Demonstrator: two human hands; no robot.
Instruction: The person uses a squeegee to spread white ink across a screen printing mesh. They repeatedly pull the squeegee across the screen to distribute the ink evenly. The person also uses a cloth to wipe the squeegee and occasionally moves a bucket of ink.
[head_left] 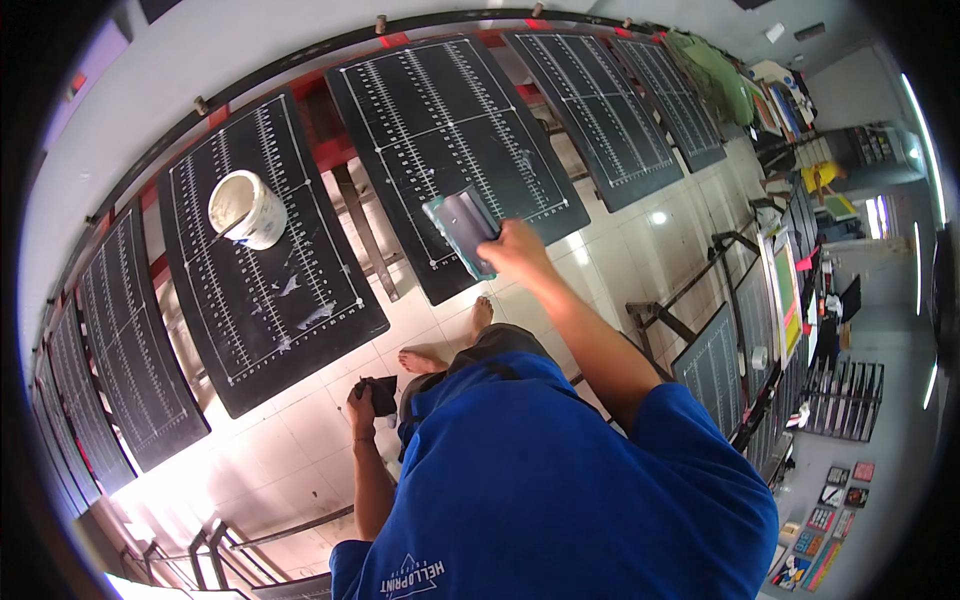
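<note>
My right hand (512, 252) grips a wide squeegee (462, 222) with a dark grey body and a teal edge. It is held over the near end of a black printing board (440, 120) marked with white rulers and lines. Lower down, my left hand (361, 410) is closed around a bunched black cloth (383, 394), above the tiled floor. A white bucket (262, 222) with pale residue inside stands on the neighbouring black board (310, 260) to the left. Pale smears lie on that board below the bucket.
More black ruled boards (600, 110) line a red and black metal frame (340, 150) along the wall, left and right. My bare feet (425, 360) stand on the light tiles. Behind on the right are another rack of boards (712, 350) and a person in yellow (822, 178).
</note>
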